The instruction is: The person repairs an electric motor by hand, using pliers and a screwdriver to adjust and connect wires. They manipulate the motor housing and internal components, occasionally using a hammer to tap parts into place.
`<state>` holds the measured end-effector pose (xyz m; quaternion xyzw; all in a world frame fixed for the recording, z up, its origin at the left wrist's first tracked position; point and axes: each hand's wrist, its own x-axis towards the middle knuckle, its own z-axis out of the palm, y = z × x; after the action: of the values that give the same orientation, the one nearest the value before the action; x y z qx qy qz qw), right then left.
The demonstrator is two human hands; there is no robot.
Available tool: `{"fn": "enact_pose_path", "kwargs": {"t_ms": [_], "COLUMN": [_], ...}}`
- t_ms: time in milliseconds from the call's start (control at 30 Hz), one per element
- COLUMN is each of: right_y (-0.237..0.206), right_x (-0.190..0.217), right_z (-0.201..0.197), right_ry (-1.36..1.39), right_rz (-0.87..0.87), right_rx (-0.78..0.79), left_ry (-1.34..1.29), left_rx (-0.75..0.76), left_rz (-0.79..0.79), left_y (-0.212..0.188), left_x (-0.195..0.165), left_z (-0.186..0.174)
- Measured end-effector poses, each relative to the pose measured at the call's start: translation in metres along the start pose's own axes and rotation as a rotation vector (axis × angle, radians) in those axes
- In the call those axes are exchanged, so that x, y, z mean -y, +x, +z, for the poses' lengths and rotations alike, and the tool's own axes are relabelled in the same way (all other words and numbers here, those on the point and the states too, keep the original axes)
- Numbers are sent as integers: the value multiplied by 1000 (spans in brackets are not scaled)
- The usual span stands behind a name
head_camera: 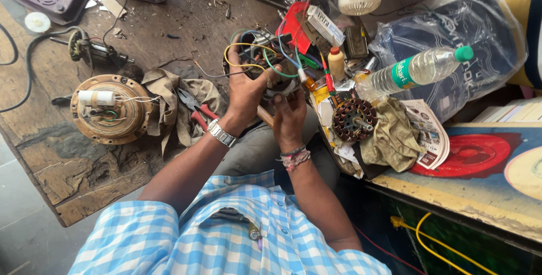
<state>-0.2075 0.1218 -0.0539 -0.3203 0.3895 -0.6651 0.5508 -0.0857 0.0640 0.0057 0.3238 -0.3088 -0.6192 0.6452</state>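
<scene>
Both my hands hold a small electric motor part (pixel 270 60) with yellow, green, blue and red wires looping off it, raised above the worn wooden bench. My left hand (pixel 244 91), with a metal watch at the wrist, grips its left side and underside. My right hand (pixel 289 114), with a thread band at the wrist, holds the lower right edge with the fingers curled up onto it. Much of the part is hidden by my fingers and the wires.
A round rusty motor housing (pixel 111 109) lies at left beside a dirty rag (pixel 169 103) and red-handled pliers (pixel 195 108). A copper-wound stator (pixel 354 119), a cloth, a plastic water bottle (pixel 415 70), a small orange-capped bottle (pixel 336 63) and a magazine crowd the right.
</scene>
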Motion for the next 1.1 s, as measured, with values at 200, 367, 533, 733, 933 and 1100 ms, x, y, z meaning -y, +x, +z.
{"fn": "enact_pose_path", "kwargs": {"t_ms": [200, 367, 533, 733, 933, 1100], "right_y": [7, 7, 7, 6, 7, 0], "right_x": [11, 12, 12, 7, 10, 2], "right_z": [8, 8, 6, 2, -2, 5], "right_ry": [271, 122, 53, 20, 214, -95], "right_rz": [139, -20, -27, -39, 205, -58], "right_rx": [-53, 9, 6, -19, 81, 153], "left_ry": [-21, -62, -64, -63, -17, 36], "left_rx": [28, -2, -23, 9, -6, -43], "left_rz": [-19, -64, -51, -87, -25, 2], "left_y": [4, 5, 5, -1, -1, -2], "left_x": [-2, -1, -1, -6, -6, 0], "left_z": [-3, -2, -3, -4, -7, -8]}}
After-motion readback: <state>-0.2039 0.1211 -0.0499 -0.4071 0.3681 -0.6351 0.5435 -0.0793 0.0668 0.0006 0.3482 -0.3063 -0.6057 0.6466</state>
